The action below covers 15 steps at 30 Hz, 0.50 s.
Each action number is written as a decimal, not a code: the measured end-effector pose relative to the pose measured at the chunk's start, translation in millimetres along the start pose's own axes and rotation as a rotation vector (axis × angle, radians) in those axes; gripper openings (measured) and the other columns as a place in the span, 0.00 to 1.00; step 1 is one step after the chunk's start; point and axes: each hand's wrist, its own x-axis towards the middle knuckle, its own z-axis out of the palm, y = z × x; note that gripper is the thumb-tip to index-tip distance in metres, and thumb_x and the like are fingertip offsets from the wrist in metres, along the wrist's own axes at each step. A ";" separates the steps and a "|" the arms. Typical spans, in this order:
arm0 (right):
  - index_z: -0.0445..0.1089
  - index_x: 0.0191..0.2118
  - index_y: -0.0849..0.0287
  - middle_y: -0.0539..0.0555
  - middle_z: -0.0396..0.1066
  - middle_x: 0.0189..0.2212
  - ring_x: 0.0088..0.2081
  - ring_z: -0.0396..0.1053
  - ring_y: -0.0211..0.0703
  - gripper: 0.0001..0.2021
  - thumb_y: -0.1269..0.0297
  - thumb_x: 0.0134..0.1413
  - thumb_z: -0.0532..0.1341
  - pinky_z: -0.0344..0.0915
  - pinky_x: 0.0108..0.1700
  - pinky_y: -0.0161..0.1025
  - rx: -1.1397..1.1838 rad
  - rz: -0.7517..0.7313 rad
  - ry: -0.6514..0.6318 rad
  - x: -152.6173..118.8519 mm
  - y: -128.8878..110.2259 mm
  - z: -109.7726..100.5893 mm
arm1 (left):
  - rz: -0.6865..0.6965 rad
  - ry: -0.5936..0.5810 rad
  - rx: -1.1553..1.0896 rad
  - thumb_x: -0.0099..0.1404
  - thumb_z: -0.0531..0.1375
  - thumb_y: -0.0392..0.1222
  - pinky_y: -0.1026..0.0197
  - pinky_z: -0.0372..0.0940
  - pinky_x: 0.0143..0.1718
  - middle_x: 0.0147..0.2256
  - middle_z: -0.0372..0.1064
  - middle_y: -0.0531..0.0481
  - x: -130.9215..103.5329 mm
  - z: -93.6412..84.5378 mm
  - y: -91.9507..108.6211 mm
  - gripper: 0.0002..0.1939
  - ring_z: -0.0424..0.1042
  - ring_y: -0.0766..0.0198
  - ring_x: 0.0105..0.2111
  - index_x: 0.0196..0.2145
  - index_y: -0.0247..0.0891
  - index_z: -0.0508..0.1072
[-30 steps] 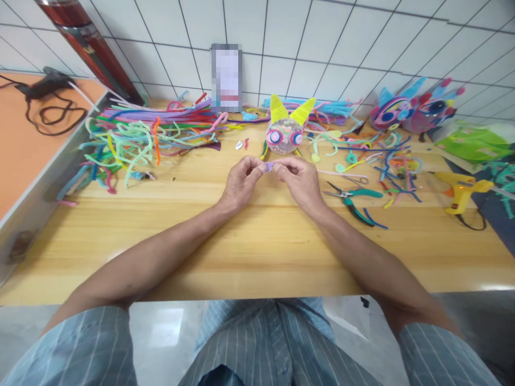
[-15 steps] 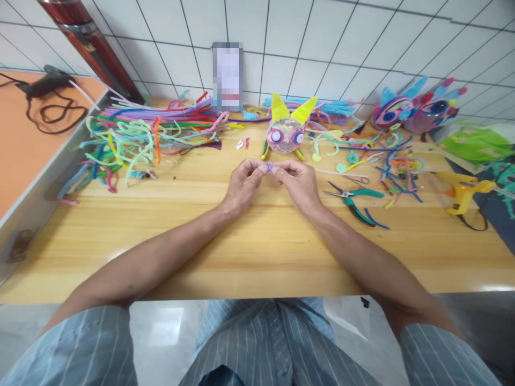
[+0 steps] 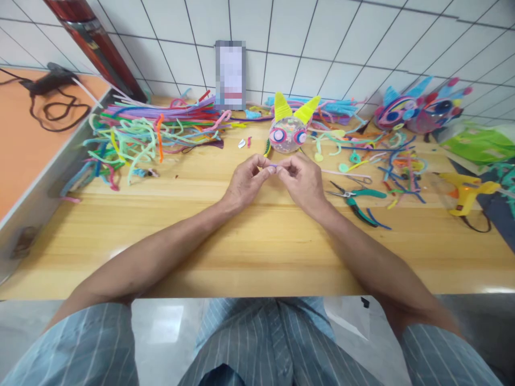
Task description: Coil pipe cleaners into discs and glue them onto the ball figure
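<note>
Between the fingertips of both hands is a small purple piece [image 3: 274, 165], mostly covered by the fingers. My left hand [image 3: 248, 182] pinches its left side, and my right hand [image 3: 302, 182] pinches its right side. Just behind them stands a clear round figure [image 3: 288, 137] with yellow pipe-cleaner ears and pink, white and blue eyes; the hands partly hide its feet. A thin pink stem [image 3: 348, 174] lies to the right of my right hand.
Pipe cleaners [image 3: 140, 136] are heaped at the back left, near a propped phone [image 3: 230, 75]. On the right lie green-handled pliers [image 3: 356, 194], pipe-cleaner scraps [image 3: 404, 166] and a yellow glue gun [image 3: 466, 192]. Two decorated figures [image 3: 394, 110] stand behind.
The view has shifted slightly. Both hands still pinch the purple piece, which shows less between the fingers, and they now cover more of the figure's feet.
</note>
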 end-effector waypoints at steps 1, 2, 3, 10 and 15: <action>0.75 0.30 0.57 0.50 0.72 0.29 0.32 0.66 0.40 0.06 0.64 0.57 0.67 0.63 0.39 0.40 -0.024 -0.035 -0.003 0.6 0.1 -1.0 | 0.011 -0.007 0.020 0.65 0.70 0.59 0.61 0.58 0.32 0.30 0.72 0.53 1.3 -1.5 -0.6 0.19 0.61 0.66 0.28 0.35 0.39 0.76; 0.76 0.30 0.57 0.50 0.72 0.29 0.33 0.67 0.40 0.06 0.64 0.58 0.67 0.63 0.39 0.40 -0.022 -0.047 -0.009 1.0 0.4 -1.5 | 0.015 -0.008 0.026 0.65 0.70 0.59 0.61 0.58 0.32 0.30 0.71 0.53 2.1 -2.5 -1.0 0.19 0.61 0.66 0.27 0.34 0.39 0.76; 0.77 0.31 0.57 0.50 0.73 0.30 0.33 0.67 0.40 0.05 0.64 0.58 0.67 0.63 0.39 0.40 0.002 -0.039 -0.017 1.2 0.8 -1.4 | 0.013 -0.001 0.021 0.65 0.70 0.59 0.61 0.58 0.31 0.29 0.70 0.54 2.6 -3.0 -1.2 0.20 0.61 0.66 0.27 0.34 0.39 0.76; 0.80 0.34 0.57 0.49 0.76 0.29 0.30 0.67 0.38 0.09 0.58 0.59 0.67 0.63 0.36 0.39 0.318 0.234 -0.056 -2.9 2.0 7.8 | -0.057 0.055 -0.161 0.62 0.72 0.62 0.61 0.58 0.30 0.26 0.66 0.55 -2.7 1.4 1.1 0.23 0.59 0.68 0.25 0.33 0.39 0.74; 0.79 0.34 0.58 0.49 0.75 0.29 0.29 0.65 0.37 0.09 0.57 0.58 0.66 0.62 0.35 0.38 0.348 0.262 -0.023 -8.5 -1.7 14.5 | -0.103 0.130 -0.224 0.61 0.73 0.62 0.62 0.57 0.27 0.25 0.64 0.56 -8.7 8.0 -0.7 0.23 0.58 0.68 0.25 0.33 0.40 0.74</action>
